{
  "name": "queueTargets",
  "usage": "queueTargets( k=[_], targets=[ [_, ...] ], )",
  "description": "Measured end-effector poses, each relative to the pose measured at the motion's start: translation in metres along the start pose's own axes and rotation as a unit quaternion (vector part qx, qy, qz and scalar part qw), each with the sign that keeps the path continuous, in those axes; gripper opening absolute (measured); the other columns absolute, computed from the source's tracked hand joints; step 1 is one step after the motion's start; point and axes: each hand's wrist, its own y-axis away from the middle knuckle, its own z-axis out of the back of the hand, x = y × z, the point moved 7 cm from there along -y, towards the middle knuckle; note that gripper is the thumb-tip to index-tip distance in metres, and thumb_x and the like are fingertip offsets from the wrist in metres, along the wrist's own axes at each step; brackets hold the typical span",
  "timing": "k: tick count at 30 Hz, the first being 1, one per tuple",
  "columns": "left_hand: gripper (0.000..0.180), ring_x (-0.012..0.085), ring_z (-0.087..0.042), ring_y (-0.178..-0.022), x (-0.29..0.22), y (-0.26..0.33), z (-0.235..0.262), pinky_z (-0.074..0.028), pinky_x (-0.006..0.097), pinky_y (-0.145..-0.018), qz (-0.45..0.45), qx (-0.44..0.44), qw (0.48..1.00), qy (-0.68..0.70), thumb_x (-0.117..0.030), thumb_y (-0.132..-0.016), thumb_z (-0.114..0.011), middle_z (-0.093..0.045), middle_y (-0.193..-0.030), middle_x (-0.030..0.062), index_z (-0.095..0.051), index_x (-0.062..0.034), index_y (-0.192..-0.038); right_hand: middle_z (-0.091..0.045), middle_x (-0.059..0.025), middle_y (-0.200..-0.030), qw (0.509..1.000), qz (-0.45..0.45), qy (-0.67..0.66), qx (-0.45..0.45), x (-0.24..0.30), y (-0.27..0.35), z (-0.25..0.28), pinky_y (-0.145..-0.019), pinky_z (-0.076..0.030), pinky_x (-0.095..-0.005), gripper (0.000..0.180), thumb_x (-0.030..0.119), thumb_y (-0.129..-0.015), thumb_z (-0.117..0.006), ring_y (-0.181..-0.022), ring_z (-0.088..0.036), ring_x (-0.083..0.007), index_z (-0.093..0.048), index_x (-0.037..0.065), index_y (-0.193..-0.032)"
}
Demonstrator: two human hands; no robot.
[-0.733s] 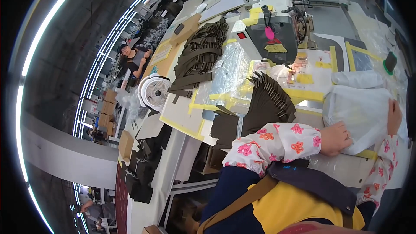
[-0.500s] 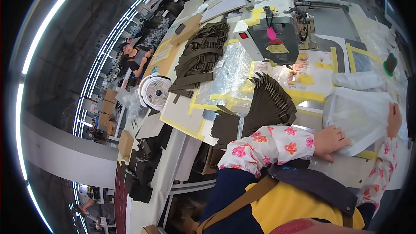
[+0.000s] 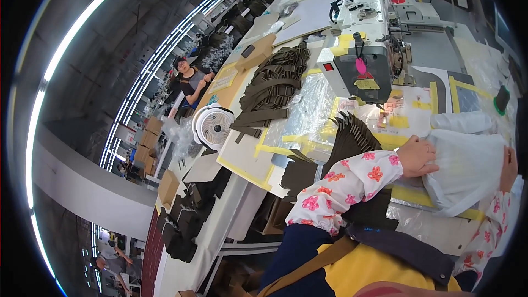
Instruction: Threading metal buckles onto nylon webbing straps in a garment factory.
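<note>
A white, translucent plastic bag (image 3: 467, 168) lies on the worktable in front of me, at the right. My left hand (image 3: 416, 158) is at the bag's upper left edge, its fingers curled in on the plastic. At the opposite edge, my right hand (image 3: 508, 168) grips the bag's right side; part of its fingers is hidden. A fanned stack of dark olive fabric strips (image 3: 356, 138) with metal pieces at the ends lies left of my left hand. My flowered left sleeve crosses over part of that stack.
A white sewing machine (image 3: 357, 58) stands beyond the bag. Rolled white plastic (image 3: 462, 122) and a green-based thread spool (image 3: 501, 100) are at the right. Farther left lie olive buckled straps (image 3: 272, 85), a white fan (image 3: 213, 126) and dark fabric bundles (image 3: 184, 231). Another person (image 3: 191, 80) sits beyond the table.
My left hand has moved from the bag's lower left part up to its upper left edge, its fingers now more curled. The right hand stays at the right edge. The whole view has shifted.
</note>
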Motion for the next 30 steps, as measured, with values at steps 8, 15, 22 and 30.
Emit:
queueTargets(
  k=[8,15,22,30],
  targets=[
    [0.024,0.0249,-0.050,-0.090,0.032,0.003,-0.005,-0.035,0.037,-0.076,0.224,0.027,0.969,-0.098,-0.028,-0.068,-0.064,-0.055,-0.087,0.0106,-0.059,-0.0062,-0.078,-0.059,-0.0154,-0.073,0.990,0.031,0.134,0.005,0.024,0.002,0.023,-0.060,-0.043,-0.0387,0.029,0.031,-0.087,-0.050,-0.066,-0.055,-0.0299,-0.061,0.003,-0.088],
    [0.033,0.0324,-0.037,-0.112,0.052,-0.024,-0.008,-0.033,0.043,-0.088,0.223,0.045,0.968,-0.107,-0.031,-0.066,-0.065,-0.051,-0.105,0.0163,-0.060,-0.0042,-0.085,-0.038,-0.0076,-0.056,0.996,0.046,0.063,0.050,0.015,0.016,-0.014,-0.049,-0.031,-0.0289,0.020,0.022,-0.084,-0.056,-0.050,-0.035,-0.0151,-0.052,0.003,-0.079],
    [0.059,0.0425,-0.017,-0.127,0.033,-0.017,0.015,-0.014,0.056,-0.102,0.215,0.058,0.969,-0.105,-0.039,-0.067,-0.064,-0.038,-0.128,0.0206,-0.051,-0.0029,-0.111,-0.041,-0.0086,-0.057,0.994,0.013,0.058,0.087,0.009,0.016,-0.016,-0.049,-0.032,-0.0295,0.022,0.022,-0.085,-0.055,-0.050,-0.037,-0.0160,-0.051,0.002,-0.078],
    [0.042,0.0267,-0.047,-0.102,-0.055,0.020,-0.040,-0.029,0.049,-0.094,-0.043,0.055,0.998,-0.010,-0.030,-0.063,-0.069,-0.052,-0.098,0.0101,-0.053,-0.0085,-0.096,-0.051,-0.0148,-0.064,0.994,0.018,0.059,0.088,-0.012,0.011,-0.020,-0.056,-0.039,-0.0307,0.021,0.020,-0.089,-0.049,-0.056,-0.047,-0.0233,-0.053,0.001,-0.083]
  ],
)
